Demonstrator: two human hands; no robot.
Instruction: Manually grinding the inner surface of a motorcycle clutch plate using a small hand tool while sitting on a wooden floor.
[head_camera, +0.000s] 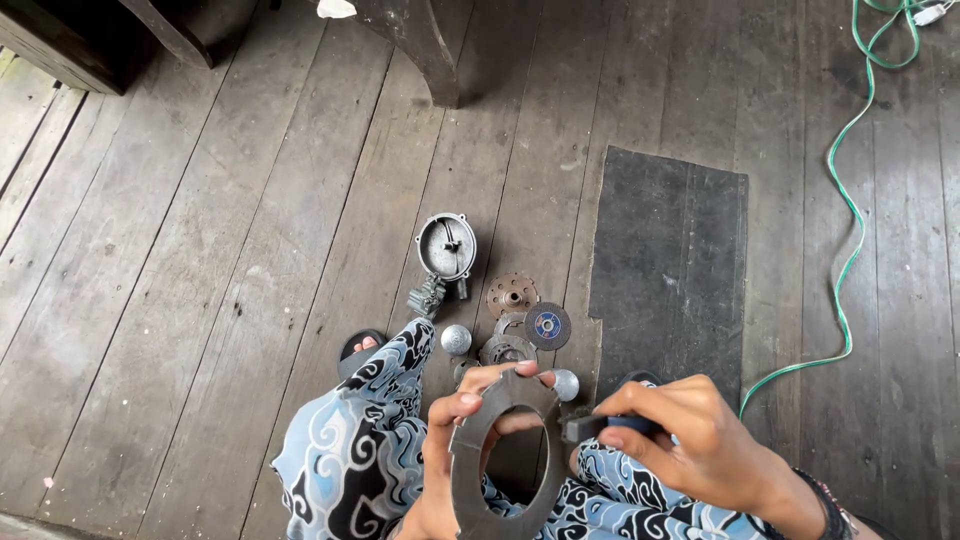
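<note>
Head view looks down on a flat dark grey metal ring with a wide round opening (505, 462), held upright low in the middle, just above the person's knees in blue, black and white patterned cloth (350, 455). Left hand (450, 440) grips the ring by its left edge, fingers curled over the top and showing through the hole. Right hand (690, 440), just right of the ring, is closed in a pinch on a small dark blue-black block (600, 426) whose tip meets the ring's right edge. Just beyond the ring, on the weathered grey wooden plank floor (200, 300), lie small parts: two round silver knobs (456, 339), a blue-centred dark abrasive disc (548, 325), a rusty brown round flange (512, 296), and a grey toothed round piece (506, 350). Farther beyond the ring sits a round grey metal housing cover (446, 246) with a small fitting below it. Right of the ring and farther off lies a dark rectangular rubber mat (665, 250). Well right of the ring, a green cable (845, 200) snakes across the floorboards.
</note>
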